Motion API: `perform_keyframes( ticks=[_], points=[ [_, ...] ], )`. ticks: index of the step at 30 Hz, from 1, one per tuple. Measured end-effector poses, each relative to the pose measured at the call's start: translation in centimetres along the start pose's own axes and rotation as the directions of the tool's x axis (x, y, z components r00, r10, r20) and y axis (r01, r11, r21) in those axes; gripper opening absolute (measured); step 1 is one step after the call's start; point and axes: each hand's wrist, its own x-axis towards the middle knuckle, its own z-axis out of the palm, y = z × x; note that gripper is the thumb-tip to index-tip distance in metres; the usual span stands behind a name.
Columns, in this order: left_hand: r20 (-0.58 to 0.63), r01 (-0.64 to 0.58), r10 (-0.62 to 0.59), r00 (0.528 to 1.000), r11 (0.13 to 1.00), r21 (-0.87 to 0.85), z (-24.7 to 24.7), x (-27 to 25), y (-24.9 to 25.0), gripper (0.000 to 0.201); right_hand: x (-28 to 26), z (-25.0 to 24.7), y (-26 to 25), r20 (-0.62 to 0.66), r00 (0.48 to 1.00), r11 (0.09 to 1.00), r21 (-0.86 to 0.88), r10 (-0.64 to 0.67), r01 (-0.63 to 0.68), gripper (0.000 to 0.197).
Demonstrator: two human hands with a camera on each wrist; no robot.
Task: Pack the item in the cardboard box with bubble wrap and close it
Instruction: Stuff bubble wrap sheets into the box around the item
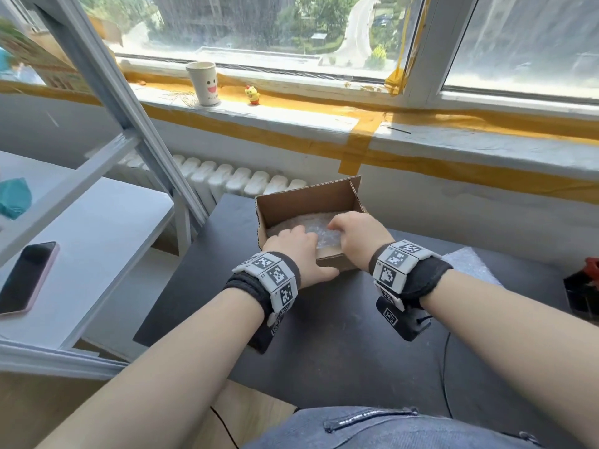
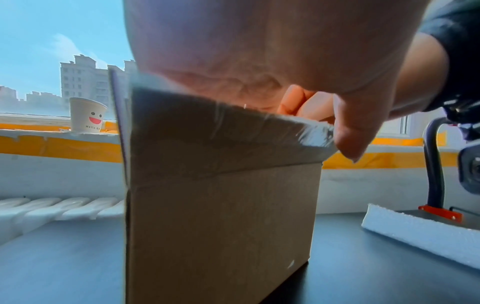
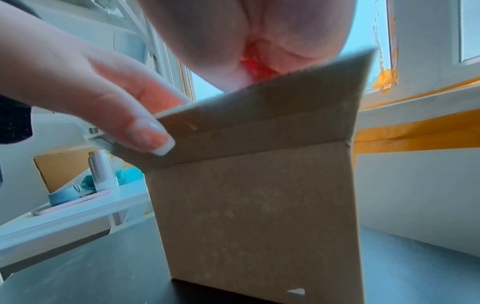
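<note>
Both hands reach into the open brown cardboard box point(image 1: 308, 202): left hand point(image 1: 299, 251) and right hand point(image 1: 358, 236), fingers curled, press clear bubble wrap point(image 1: 319, 233) beneath them.

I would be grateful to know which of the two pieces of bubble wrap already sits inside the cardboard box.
The bubble wrap under both hands sits inside the cardboard box. The other sheet lies flat on the dark table, right of the box.
</note>
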Motion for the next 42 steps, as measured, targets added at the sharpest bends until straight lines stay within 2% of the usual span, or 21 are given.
perform_keyframes(
  ticks=[4, 8, 12, 16, 21, 27, 35, 42],
  points=[
    [-0.066, -0.037, 0.033, 0.997, 0.997, -0.061, -1.2, -0.3, 0.9, 0.078, -1.6, -1.5, 0.7, -0.199, 0.978, 0.993, 0.086, -0.06, 0.078, 0.031],
    [-0.166, -0.091, 0.072, 0.984, 0.99, -0.107, -2.4, -0.1, 2.5, 0.062, -2.8, -3.2, 2.3, -0.348, 0.937, 0.988, 0.132, -0.035, 0.085, 0.025],
    [-0.258, -0.194, 0.161, 0.953, 0.975, -0.108, -3.5, 0.3, 4.8, 0.046, -3.8, -4.6, 4.8, -0.396, 0.916, 0.988, 0.154, 0.063, -0.001, 0.026],
    [-0.316, -0.315, 0.274, 0.908, 0.945, -0.087, -4.2, 0.5, 7.8, 0.042, -5.6, -5.4, 7.4, -0.418, 0.895, 0.981, 0.173, 0.152, -0.086, 0.026],
    [-0.29, -0.429, 0.401, 0.869, 0.903, -0.037, -4.0, 0.8, 11.7, 0.04, -8.0, -5.5, 10.8, -0.418, 0.856, 0.948, 0.224, 0.304, -0.227, 0.027],
    [-0.18, -0.492, 0.482, 0.857, 0.871, -0.013, -2.4, 1.6, 16.0, 0.039, -11.5, -5.4, 14.6, -0.368, 0.809, 0.888, 0.236, 0.458, -0.396, 0.027],
    [-0.051, -0.516, 0.514, 0.856, 0.855, -0.044, 0.6, 3.1, 20.2, 0.038, -14.6, -3.9, 19.5, -0.255, 0.775, 0.815, 0.214, 0.578, -0.538, 0.028],
    [0.037, -0.462, 0.464, 0.885, 0.885, -0.054, 2.7, 4.6, 21.8, 0.038, -15.4, -2.5, 22.8, -0.131, 0.771, 0.781, 0.151, 0.624, -0.606, 0.029]
  ],
)
